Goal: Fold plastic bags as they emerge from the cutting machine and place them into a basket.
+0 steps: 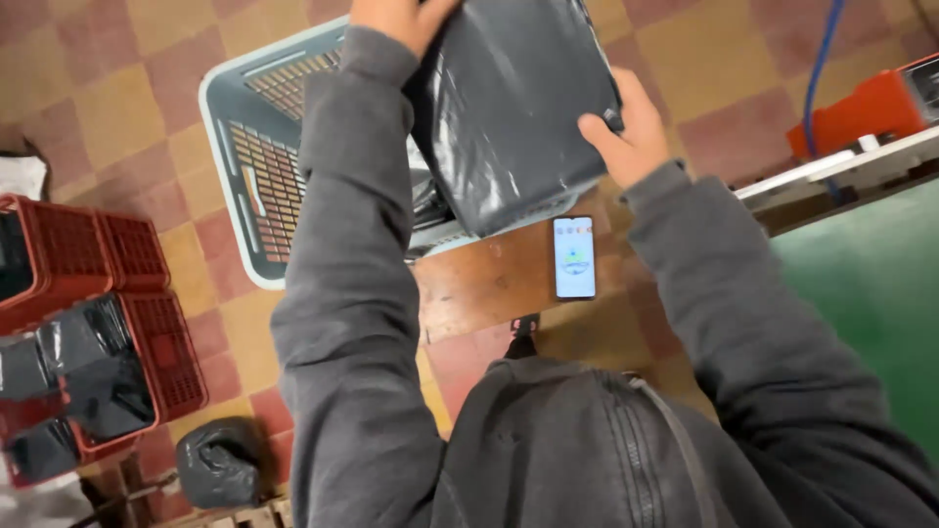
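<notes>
Head view, looking down over grey sleeves. Both hands hold one black plastic-wrapped parcel [518,108], raised over a grey slatted basket [264,166].

Left hand [401,18]: at the parcel's far left corner, partly cut off by the top edge of the frame. Palm lies against the wrap, fingers curled onto it; it grips the parcel, though how far the fingers close cannot be told.

Right hand [626,127]: on the parcel's right edge, thumb on the upper face, fingers wrapped round the side and hidden beneath. Closed on the parcel.

Parcel sits between the two hands, tilted, its near corner just past the right wrist and over the basket's near wall.

Handling, judged from appearance:
- Film is glossy and creased, with highlights; likely slick under bare skin.
- Faces look flat and the corners hold shape, so probably a firm, boxy content under a loose skin. Wrap may slide over what is inside.
- Two hands used; suggests bulk, perhaps moderate weight. Not certain.
- Best hold: opposite edges or corners, fingers under, thumbs on top, as now. Pinching the film alone risks tearing or slipping.

Nearby: phone [574,257] with lit screen on a wooden board [479,284], just below the right hand. Red crates [147,323] with similar black parcels well left of the left arm.
</notes>
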